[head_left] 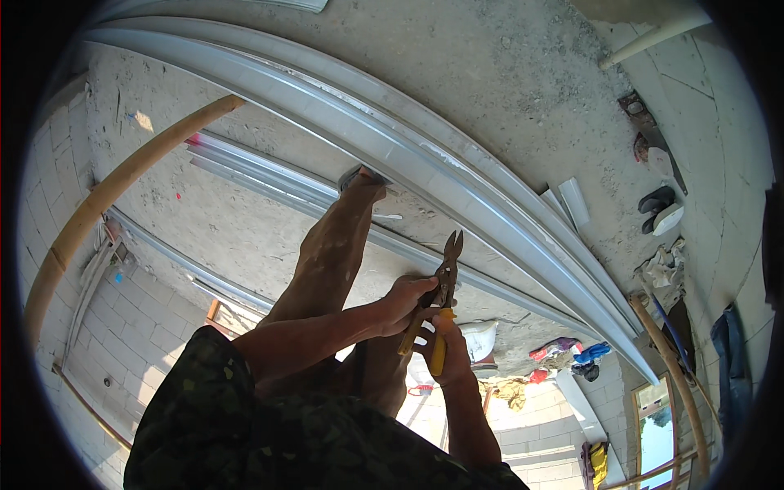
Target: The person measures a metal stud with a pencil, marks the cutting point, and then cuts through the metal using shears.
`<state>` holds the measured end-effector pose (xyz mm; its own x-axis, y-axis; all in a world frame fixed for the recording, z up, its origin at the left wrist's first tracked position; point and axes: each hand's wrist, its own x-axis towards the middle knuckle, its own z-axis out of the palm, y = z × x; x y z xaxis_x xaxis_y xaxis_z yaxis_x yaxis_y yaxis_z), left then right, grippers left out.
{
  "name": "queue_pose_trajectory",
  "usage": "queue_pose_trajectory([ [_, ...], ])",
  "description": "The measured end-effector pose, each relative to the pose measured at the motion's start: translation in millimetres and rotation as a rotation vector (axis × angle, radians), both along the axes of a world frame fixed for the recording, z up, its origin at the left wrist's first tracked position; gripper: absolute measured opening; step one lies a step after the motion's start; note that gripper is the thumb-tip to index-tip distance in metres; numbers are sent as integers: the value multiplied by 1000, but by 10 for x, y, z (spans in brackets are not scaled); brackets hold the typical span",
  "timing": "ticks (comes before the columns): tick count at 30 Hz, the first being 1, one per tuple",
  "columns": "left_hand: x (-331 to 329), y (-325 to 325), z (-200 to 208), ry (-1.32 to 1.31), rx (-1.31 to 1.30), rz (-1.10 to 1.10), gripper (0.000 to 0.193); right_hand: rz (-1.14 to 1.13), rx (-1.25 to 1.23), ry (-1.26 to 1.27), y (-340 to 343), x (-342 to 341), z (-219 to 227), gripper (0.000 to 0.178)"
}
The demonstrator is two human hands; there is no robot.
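In front of my body I hold a pair of tin snips [447, 273] with yellow handles, tips pointing away from me and the dark blades slightly parted. My left hand [402, 304] is closed round the snips near the pivot. Lower down, my right hand [451, 359] has its fingers at the yellow handles, which stand apart. Past the blade tips lie long silvery metal channels [425, 175], which the snips do not appear to touch. Thinner metal profiles [278, 181] lie on the floor beneath my leg [331, 253].
A bamboo pole [122, 175] leans across the left side. At right are a handsaw [653, 135], shoes [660, 208] and short metal offcuts [574, 202] on the dusty concrete floor. Coloured cloths [576, 353] lie near a block wall, with another wooden pole [674, 367] at lower right.
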<state>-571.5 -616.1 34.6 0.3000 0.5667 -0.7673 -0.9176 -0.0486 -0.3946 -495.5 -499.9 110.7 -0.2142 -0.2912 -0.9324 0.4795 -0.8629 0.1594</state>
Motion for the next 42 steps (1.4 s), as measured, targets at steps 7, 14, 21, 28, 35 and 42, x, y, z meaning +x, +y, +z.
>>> queue_pose_trajectory([
  [7,-167,92,90,-156,-71,88,31,196,0,-165,248,-394,57,38],
  [14,-186,103,-55,-178,5,28,38,276,-33,-181,392,-625,-43,39],
  [21,-97,77,-204,-120,-4,66,35,330,28,-181,380,-802,-80,46],
  [28,-163,88,-247,-128,-70,16,32,335,36,-238,359,-797,-173,45],
  [35,-164,-139,-614,-45,-53,-128,59,314,80,-282,190,-826,-262,42],
  [42,-777,-69,-1239,338,-498,146,63,296,157,-303,53,-798,-292,43],
])
